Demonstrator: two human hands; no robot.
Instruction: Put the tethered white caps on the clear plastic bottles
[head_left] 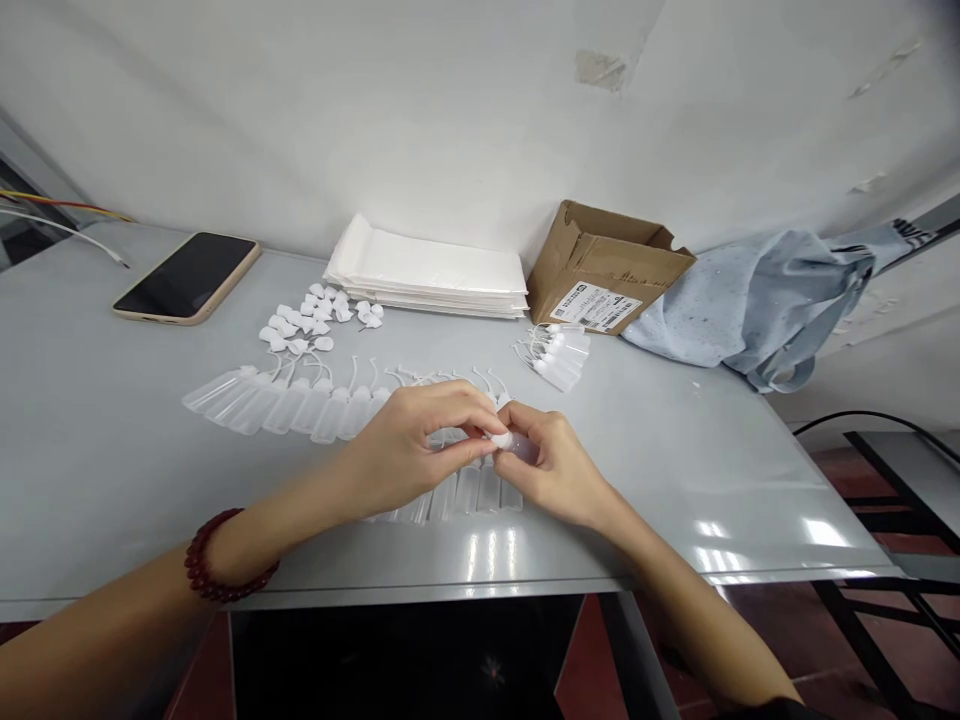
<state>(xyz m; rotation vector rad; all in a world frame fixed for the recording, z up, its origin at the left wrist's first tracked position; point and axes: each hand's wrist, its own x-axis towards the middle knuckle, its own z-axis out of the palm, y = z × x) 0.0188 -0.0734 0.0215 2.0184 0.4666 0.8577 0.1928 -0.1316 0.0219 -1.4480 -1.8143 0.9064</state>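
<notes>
Over the front middle of the table, my left hand [420,435] pinches a small white cap [501,439] between thumb and fingers. My right hand [553,462] grips the small translucent plastic tube [525,449] at that cap; the two parts meet, though fingers hide how far the cap sits on. Beneath and beside the hands lies a row of similar clear tubes [300,405], several with thin white loops. More clear tubes [466,490] lie partly covered by my hands. Behind the row is a loose pile of white caps [307,315].
A stack of white envelopes [435,275] and an open cardboard box [600,270] stand against the wall. Capped tubes [561,355] lie bunched before the box. A phone [187,280] lies at left, a light blue cloth bag [750,300] at right.
</notes>
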